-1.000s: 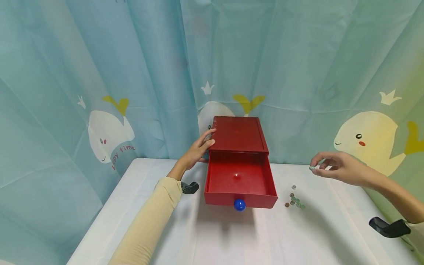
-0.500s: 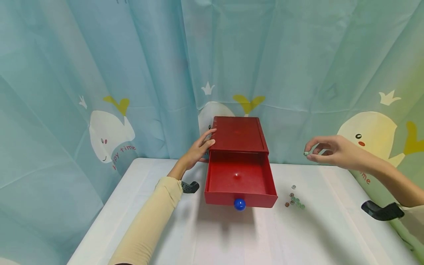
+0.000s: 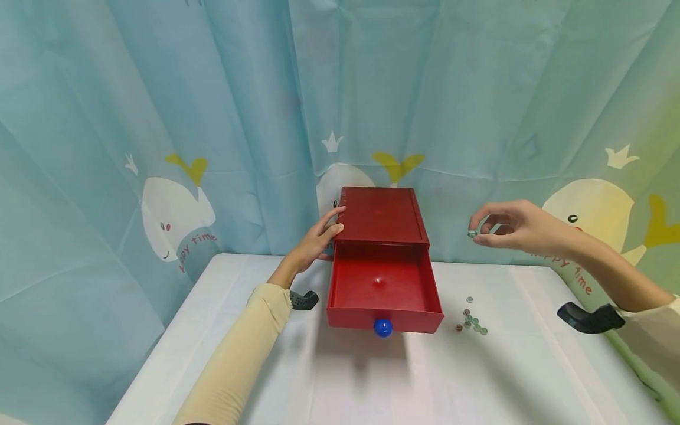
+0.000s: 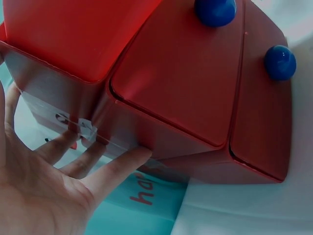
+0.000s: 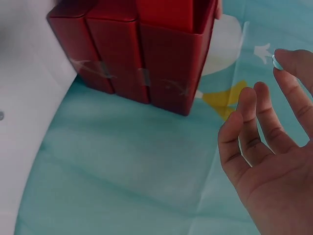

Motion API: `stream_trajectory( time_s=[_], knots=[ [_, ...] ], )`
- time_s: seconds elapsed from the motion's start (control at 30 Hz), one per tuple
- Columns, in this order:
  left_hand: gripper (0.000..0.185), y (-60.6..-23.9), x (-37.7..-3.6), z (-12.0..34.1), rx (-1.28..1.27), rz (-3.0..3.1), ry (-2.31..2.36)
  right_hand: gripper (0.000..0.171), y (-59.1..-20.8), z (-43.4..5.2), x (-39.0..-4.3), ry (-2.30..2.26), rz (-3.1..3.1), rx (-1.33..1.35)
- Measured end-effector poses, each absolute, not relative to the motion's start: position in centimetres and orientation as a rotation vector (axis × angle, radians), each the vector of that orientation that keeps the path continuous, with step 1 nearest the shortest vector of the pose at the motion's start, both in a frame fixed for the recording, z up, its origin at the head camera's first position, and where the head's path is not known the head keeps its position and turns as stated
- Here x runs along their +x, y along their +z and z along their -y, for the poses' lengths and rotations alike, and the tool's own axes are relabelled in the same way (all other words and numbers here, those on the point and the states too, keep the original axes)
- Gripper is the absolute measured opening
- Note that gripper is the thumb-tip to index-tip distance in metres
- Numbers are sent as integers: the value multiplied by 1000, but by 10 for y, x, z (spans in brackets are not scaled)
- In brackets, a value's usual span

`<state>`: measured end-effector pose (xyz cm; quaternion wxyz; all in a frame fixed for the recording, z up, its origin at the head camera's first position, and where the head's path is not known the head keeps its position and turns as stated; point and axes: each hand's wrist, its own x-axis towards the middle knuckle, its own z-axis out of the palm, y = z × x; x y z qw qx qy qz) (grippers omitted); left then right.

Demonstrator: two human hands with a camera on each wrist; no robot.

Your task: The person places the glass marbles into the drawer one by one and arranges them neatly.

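A red drawer unit (image 3: 381, 213) stands on the table, its three stacked drawers fitted with blue ball knobs (image 4: 280, 62). The top drawer (image 3: 361, 286) is pulled out, and nothing shows inside it. My left hand (image 3: 313, 242) rests against the unit's left side, fingers spread, with fingertips at the top edge. Between thumb and index finger, my right hand (image 3: 523, 227) pinches a small pale-green glass bead (image 3: 471, 234). That hand is raised to the right of the unit, its other fingers loosely bent in the right wrist view.
Several small glass beads (image 3: 476, 321), green and brownish, lie scattered on the white table (image 3: 510, 378) right of the drawer. A blue-green curtain (image 3: 467, 106) with whale prints hangs directly behind the table.
My right hand has risen and moved left toward the drawer unit, carrying the glass bead. My left hand and the drawer stay where they were.
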<state>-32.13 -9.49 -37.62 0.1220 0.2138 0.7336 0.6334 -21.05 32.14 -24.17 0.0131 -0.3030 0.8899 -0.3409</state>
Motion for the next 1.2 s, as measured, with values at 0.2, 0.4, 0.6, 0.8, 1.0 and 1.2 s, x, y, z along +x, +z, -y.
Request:
stream_trajectory(
  time_s=[0.2,0.4,0.6,0.8,1.0,1.2],
  knots=[
    [57,-375,-320,94,628,-2149,1844,17,-229,-306,-217,-1026,-2758,-995],
    [57,-374,-320,95,641,-2145,1849,16,-219,-288,-224,-976,-2715,-1025],
    [58,-374,-321,95,641,-2143,1848,14,-211,-269,-232,-915,-2649,-1040],
    [58,-374,-321,95,644,-2142,1855,14,-205,-249,-240,-869,-2610,-1072],
    [60,-375,-322,95,657,-2138,1859,12,-205,-231,-249,-871,-2554,-1159],
    [57,-374,-322,95,647,-2145,1859,13,-207,-212,-256,-848,-2511,-1208]
  ],
)
